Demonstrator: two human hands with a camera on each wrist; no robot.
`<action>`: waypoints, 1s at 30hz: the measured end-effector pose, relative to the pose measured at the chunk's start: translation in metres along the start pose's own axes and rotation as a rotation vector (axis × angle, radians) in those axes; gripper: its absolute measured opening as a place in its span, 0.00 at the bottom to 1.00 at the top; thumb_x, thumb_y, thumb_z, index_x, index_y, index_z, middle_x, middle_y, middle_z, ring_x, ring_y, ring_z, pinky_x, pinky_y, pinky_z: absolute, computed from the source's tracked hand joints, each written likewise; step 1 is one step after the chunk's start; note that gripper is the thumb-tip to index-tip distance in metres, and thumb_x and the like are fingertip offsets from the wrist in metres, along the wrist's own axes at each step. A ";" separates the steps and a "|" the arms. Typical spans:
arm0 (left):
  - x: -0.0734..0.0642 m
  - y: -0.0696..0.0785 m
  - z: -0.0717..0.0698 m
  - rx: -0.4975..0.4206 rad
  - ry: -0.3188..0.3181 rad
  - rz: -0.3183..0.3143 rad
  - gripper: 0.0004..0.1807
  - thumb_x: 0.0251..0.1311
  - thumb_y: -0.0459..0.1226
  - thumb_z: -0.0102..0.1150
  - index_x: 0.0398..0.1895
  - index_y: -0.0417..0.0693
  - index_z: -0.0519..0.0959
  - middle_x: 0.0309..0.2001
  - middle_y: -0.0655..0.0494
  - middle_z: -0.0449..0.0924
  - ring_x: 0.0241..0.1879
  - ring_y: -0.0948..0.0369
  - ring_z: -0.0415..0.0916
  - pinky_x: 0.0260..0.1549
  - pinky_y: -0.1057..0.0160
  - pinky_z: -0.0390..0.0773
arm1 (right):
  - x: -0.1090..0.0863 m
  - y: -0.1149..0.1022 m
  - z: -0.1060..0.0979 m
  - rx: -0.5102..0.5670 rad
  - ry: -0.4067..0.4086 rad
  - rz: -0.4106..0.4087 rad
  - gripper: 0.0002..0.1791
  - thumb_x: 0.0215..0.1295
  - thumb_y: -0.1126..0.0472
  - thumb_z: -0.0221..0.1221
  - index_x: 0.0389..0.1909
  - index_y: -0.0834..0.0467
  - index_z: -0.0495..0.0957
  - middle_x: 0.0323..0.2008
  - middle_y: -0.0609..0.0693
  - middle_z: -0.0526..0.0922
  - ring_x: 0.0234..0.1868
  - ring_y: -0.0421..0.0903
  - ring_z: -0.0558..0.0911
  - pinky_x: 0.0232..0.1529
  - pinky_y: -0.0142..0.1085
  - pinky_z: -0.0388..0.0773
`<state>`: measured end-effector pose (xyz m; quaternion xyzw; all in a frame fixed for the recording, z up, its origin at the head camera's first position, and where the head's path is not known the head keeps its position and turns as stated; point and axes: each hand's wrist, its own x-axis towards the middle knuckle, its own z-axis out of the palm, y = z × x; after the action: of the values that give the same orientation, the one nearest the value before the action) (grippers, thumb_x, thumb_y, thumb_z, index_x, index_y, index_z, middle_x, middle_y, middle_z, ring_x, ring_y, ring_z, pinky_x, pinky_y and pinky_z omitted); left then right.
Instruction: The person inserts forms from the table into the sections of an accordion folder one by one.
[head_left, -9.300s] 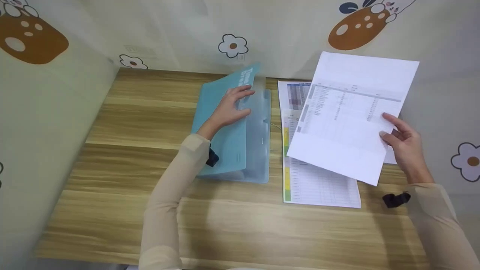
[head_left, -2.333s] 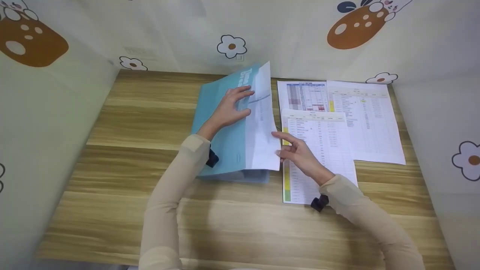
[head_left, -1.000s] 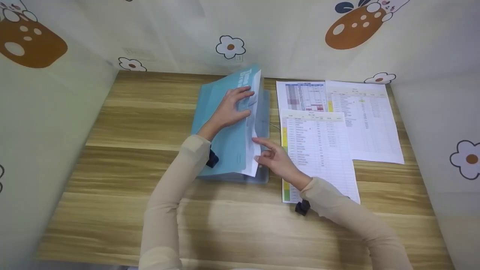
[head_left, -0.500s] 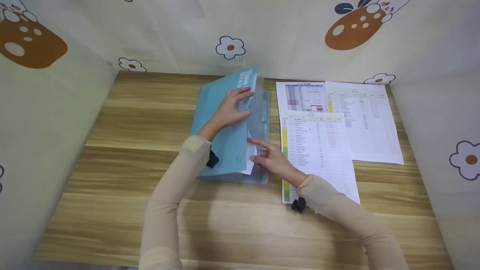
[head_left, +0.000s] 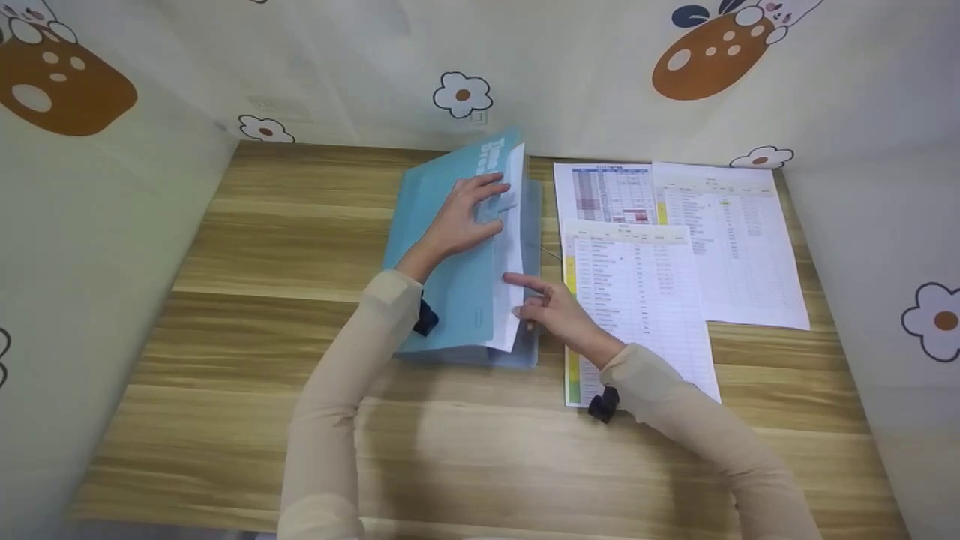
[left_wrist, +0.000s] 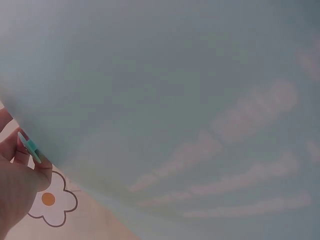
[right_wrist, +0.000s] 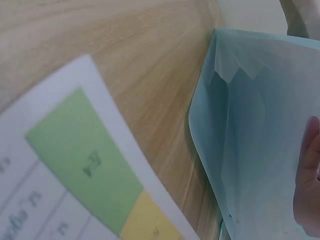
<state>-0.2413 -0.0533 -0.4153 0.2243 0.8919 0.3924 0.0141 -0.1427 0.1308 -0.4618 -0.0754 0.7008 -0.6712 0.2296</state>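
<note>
A teal plastic folder (head_left: 457, 300) lies on the wooden table, its cover lifted at the right side over a translucent inner pocket. My left hand (head_left: 457, 217) holds up the cover by its right edge; the left wrist view has this hand (left_wrist: 25, 180) at the far left, close to a small teal piece. A white paper sheet (head_left: 510, 247) is partly under the cover, with a narrow strip showing. Thumb and index finger of my right hand (head_left: 559, 311) pinch this strip. The right wrist view shows the folder (right_wrist: 260, 135) from its lower end.
Right of the folder lie overlapping printed sheets: a front one (head_left: 652, 300) with yellow and green side cells, another (head_left: 750, 255) behind at right, and a third (head_left: 607, 191) at the back. Patterned fabric walls (head_left: 570, 67) enclose the table (head_left: 255, 322).
My right hand brought the sheet from the right and slid it leftward under the folder's cover. Within the last half second it has shifted slightly back right, exposing more sheet. My left hand stays put.
</note>
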 end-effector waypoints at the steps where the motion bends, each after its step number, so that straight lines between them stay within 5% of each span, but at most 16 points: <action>1: 0.000 0.000 0.000 0.002 0.001 0.000 0.28 0.48 0.41 0.54 0.57 0.53 0.69 0.62 0.59 0.58 0.58 0.61 0.52 0.53 0.58 0.57 | 0.001 0.000 -0.001 -0.001 0.002 0.002 0.27 0.53 0.71 0.54 0.58 0.59 0.67 0.12 0.48 0.70 0.18 0.40 0.71 0.24 0.31 0.70; 9: 0.001 -0.001 0.002 -0.006 0.014 0.020 0.28 0.47 0.39 0.55 0.57 0.51 0.70 0.62 0.58 0.59 0.58 0.60 0.53 0.53 0.57 0.57 | 0.006 -0.002 -0.001 -0.025 -0.015 0.029 0.28 0.53 0.71 0.54 0.58 0.57 0.67 0.16 0.52 0.74 0.22 0.45 0.72 0.29 0.35 0.70; 14: 0.002 -0.002 0.003 0.002 0.024 0.057 0.27 0.47 0.38 0.53 0.56 0.48 0.71 0.61 0.56 0.61 0.56 0.59 0.54 0.52 0.59 0.58 | 0.007 -0.005 0.003 -0.099 -0.024 -0.007 0.28 0.53 0.71 0.55 0.58 0.59 0.66 0.13 0.51 0.69 0.17 0.43 0.67 0.22 0.32 0.64; 23: 0.003 -0.001 0.005 0.026 0.007 0.022 0.28 0.48 0.41 0.53 0.57 0.50 0.70 0.62 0.58 0.59 0.57 0.60 0.53 0.53 0.58 0.57 | 0.011 -0.011 0.013 -0.238 0.012 -0.024 0.30 0.51 0.71 0.54 0.59 0.65 0.62 0.21 0.52 0.77 0.24 0.49 0.74 0.21 0.30 0.64; 30: 0.003 0.000 0.007 0.016 0.014 0.006 0.28 0.47 0.40 0.54 0.57 0.52 0.70 0.62 0.59 0.58 0.59 0.61 0.51 0.54 0.57 0.57 | 0.013 -0.016 0.018 -0.292 0.058 -0.039 0.31 0.50 0.71 0.53 0.60 0.64 0.62 0.21 0.51 0.76 0.20 0.43 0.72 0.20 0.31 0.64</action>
<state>-0.2431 -0.0476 -0.4196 0.2242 0.8945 0.3868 0.0047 -0.1496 0.1075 -0.4490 -0.1025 0.7956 -0.5685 0.1827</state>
